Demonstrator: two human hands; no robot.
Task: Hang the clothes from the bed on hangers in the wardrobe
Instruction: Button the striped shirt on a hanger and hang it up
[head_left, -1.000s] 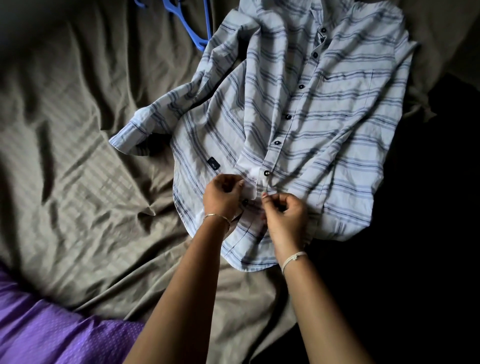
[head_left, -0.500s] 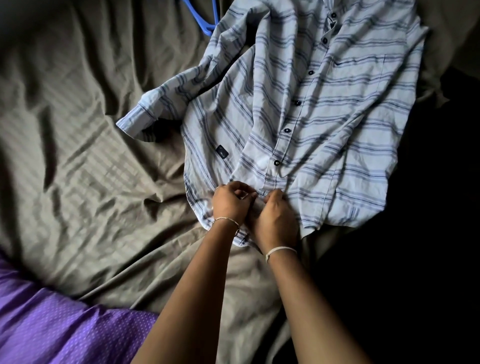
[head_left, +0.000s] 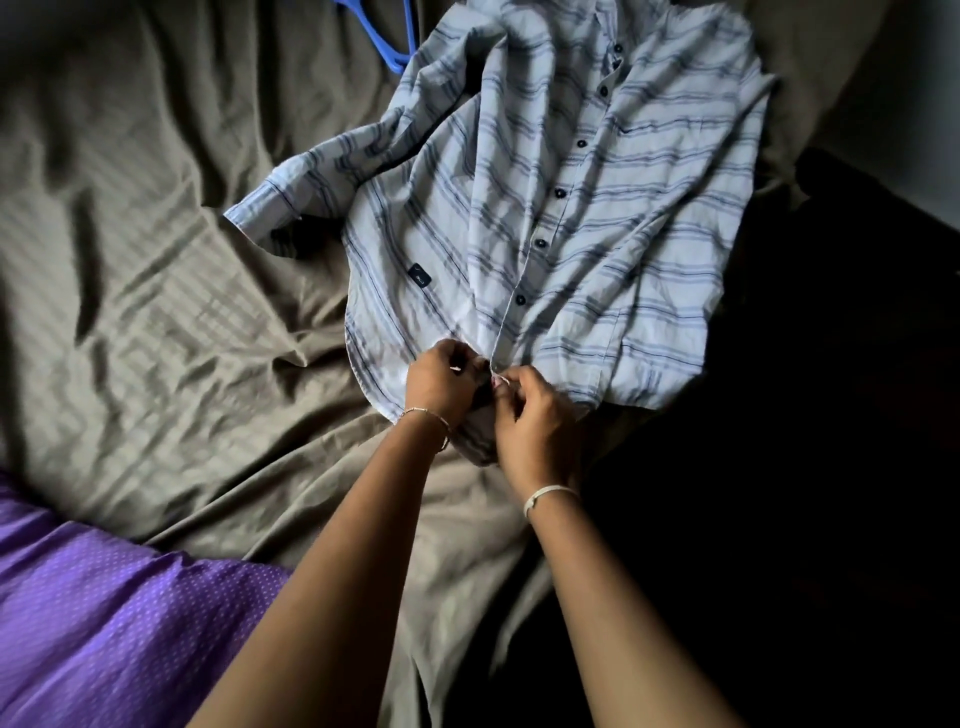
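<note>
**Fingers.** The fingers (head_left: 464, 364) of both hands are curled, tips meeting at the bottom of the placket (head_left: 501, 338), just above the hem. The left hand (head_left: 441, 384) pinches the fabric edge on its side. The right hand (head_left: 535, 423) pinches the opposite edge, thumb and forefinger closed on cloth. The button is hidden betw. the tips, so we cannot tell if it is going in or coming out. We judge the lowest button is the step in hand.

**Shirt.** The striped shirt (head_left: 613, 171) lies front-up on the bed (head_left: 156, 270), collar far from the person, hem nearest. The dark buttons (head_left: 540, 243) above the hands appear fastened. One sleeve (head_left: 291, 192) is folded out to the left, cuff on the sheet.

**Hanger.** The blue hanger (head_left: 392, 47) sits at the top edge, partly out of frame and touching the shirt's shoulder area. Whether it sits inside the shirt, we cannot tell. The wardrobe is not in view.

**Recs for the step.**
- Hold both edges taut and flat so hole and button line up.
- Work w/ fingertips only; do not drag the hem, or the front will crease.
- Check the hem corners match, as a mis-buttoned row hangs crooked.
- Free the folded sleeve before lifting.

**Also noted.** There is a chain bracelet (head_left: 426, 414) on the left wrist and a pale band (head_left: 550, 492) on the right. A purple dotted cloth (head_left: 104, 623) lies near the left arm.
</note>
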